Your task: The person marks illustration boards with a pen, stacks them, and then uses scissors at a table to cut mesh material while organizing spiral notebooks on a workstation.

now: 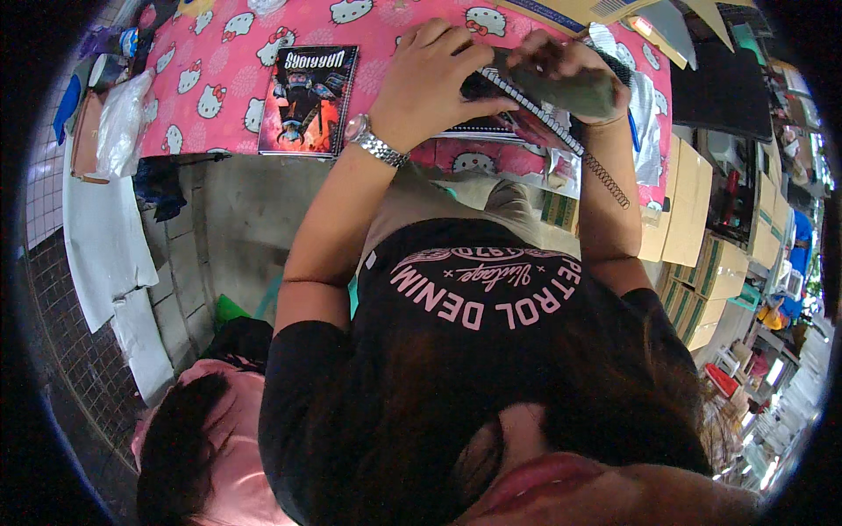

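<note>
A spiral-bound notebook [524, 118] is tilted between my hands above the pink tablecloth [210, 79]. A row of pale loops runs along its edge, and a loose dark spiral coil [607, 181] sticks out past its near corner. My left hand [438, 83], with a metal watch at the wrist, grips the notebook's left side, thumb stretched across it. At the notebook's right my right hand [596, 83] is smeared by motion, so its fingers' hold is unclear. Beneath lie more dark notebooks [482, 135], partly covered. Farther left rests a notebook with a red and black illustrated cover [307, 101].
Clear plastic wrap [127, 131] lies beyond the table's left end. A blue pen [633, 131] and plastic packaging [647, 110] are by my right wrist. Cardboard boxes [688, 188] stand at the right. Another person [219, 438] is close at my lower left.
</note>
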### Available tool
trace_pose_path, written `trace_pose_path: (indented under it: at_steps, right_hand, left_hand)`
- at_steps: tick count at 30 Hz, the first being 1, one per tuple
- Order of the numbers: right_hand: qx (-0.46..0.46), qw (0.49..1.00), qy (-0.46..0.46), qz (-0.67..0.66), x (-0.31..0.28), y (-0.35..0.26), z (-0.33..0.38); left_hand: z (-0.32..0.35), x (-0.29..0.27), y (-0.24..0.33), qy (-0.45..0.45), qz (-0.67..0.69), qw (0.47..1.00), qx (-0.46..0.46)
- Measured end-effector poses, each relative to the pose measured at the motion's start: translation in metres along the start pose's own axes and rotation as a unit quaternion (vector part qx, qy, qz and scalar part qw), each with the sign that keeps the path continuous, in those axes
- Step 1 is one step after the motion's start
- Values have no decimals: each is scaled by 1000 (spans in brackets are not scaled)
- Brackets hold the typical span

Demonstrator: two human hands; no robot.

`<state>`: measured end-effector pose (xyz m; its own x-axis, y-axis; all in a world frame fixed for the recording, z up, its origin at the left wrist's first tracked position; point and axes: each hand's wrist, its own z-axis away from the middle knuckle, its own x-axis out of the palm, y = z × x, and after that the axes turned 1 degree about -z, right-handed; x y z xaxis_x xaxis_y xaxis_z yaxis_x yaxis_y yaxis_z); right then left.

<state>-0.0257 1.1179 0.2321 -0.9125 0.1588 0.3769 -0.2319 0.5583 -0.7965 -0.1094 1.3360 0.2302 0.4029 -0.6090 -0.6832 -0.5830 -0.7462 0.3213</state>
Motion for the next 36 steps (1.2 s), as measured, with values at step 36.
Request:
trace_pose_path:
  at_steps: [36]
  right_hand:
    - [164,784,428,418,-33,-41,30]
  left_hand:
    - [7,-4,-23,-26,222,948,-229]
